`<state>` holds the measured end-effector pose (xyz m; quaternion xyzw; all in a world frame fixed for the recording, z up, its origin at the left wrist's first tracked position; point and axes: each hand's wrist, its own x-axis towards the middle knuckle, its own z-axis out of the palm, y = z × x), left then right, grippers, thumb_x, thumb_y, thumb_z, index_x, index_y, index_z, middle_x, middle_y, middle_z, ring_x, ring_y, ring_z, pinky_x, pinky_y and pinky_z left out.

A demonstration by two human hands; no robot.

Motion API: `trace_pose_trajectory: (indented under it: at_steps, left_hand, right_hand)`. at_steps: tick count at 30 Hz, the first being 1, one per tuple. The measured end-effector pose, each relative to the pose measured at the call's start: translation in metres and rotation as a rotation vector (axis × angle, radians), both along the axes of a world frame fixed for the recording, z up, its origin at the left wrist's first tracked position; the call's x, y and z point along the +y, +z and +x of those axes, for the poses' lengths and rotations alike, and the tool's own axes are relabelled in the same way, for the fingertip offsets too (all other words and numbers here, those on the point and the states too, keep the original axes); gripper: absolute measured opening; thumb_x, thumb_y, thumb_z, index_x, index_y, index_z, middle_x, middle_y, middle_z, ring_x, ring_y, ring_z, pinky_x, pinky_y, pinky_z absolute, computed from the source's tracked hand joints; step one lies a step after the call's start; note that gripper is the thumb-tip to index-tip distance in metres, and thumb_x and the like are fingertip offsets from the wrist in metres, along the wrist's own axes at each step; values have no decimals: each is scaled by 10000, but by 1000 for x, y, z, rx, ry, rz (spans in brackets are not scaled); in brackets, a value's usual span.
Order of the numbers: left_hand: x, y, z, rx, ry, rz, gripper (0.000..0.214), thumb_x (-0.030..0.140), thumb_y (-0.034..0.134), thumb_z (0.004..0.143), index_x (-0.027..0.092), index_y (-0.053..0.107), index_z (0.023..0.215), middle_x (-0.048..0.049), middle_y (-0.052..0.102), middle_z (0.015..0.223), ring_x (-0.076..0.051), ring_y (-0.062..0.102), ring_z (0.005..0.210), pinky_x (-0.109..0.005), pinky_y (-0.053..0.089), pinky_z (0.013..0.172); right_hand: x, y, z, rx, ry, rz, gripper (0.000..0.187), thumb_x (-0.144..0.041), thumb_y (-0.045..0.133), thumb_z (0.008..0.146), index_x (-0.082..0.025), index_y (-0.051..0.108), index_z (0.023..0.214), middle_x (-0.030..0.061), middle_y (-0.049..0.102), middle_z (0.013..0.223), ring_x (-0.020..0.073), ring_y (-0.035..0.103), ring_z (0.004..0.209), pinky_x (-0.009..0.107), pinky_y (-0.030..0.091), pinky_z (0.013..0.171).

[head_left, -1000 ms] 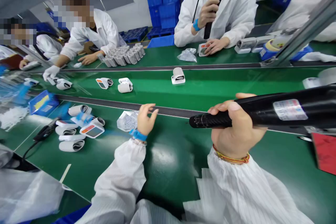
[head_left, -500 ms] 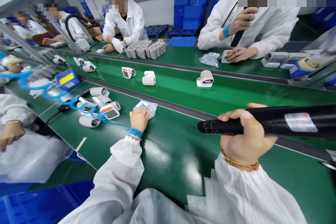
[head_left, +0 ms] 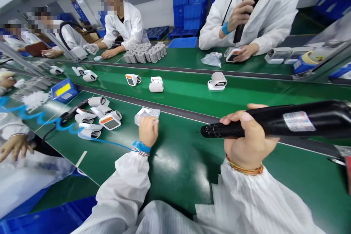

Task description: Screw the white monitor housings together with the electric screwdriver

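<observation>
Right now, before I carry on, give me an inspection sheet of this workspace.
Surface: green tabletop, glossy, pale tape strip at left.
Work items: black handheld tool; clear bag, small contents unclear.
Clutter: white devices with grey cuffs left of the bag; second black tool.
Hands: right hand grips the tool; left hand at the bag, grip unclear.
Cables: blue coiled cord to the left wristband; black cord by the second tool.
Surroundings: conveyor belt carrying similar devices, co-workers, stacked blue crates.
</observation>
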<state>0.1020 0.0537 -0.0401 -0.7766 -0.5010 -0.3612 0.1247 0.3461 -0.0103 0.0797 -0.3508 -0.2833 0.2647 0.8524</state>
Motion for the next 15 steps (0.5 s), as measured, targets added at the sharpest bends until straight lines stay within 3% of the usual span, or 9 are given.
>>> trace_pose_trajectory:
  at_steps: [3, 5, 8, 15]
  left_hand:
    - [-25, 1, 43, 48, -320, -118, 251, 309, 433, 981, 193, 570, 805, -39, 659, 790, -187, 563, 771, -338, 408, 737]
    - [-39, 1, 66, 43, -439, -156, 262, 351, 457, 978, 188, 575, 812, -29, 663, 777, -175, 561, 758, -329, 413, 720]
    - [-49, 1, 83, -7, -490, -146, 284, 384, 469, 974, 176, 581, 817, -28, 668, 771, -165, 557, 744, -323, 418, 708]
    - [-47, 1, 81, 41, -477, -85, 306, 374, 455, 981, 170, 580, 791, -27, 664, 745, -165, 546, 711, -323, 395, 666]
  right_hand:
    - [-1, -4, -3, -27, 33, 4, 277, -261, 714, 672, -173, 562, 885, -47, 569, 583, 142, 557, 467, 304, 477, 494]
    - [-2, -8, -6, -60, 75, -5, 272, -270, 712, 697, -174, 560, 901, -45, 570, 593, 140, 562, 479, 300, 480, 502]
    - [-3, -13, -11, -137, 141, -30, 254, -276, 703, 735, -173, 562, 920, -35, 587, 615, 135, 574, 498, 294, 489, 522]
    - [-5, -19, -14, -241, 164, -50, 241, -259, 695, 763, -173, 568, 950, -33, 603, 637, 128, 594, 528, 294, 503, 561]
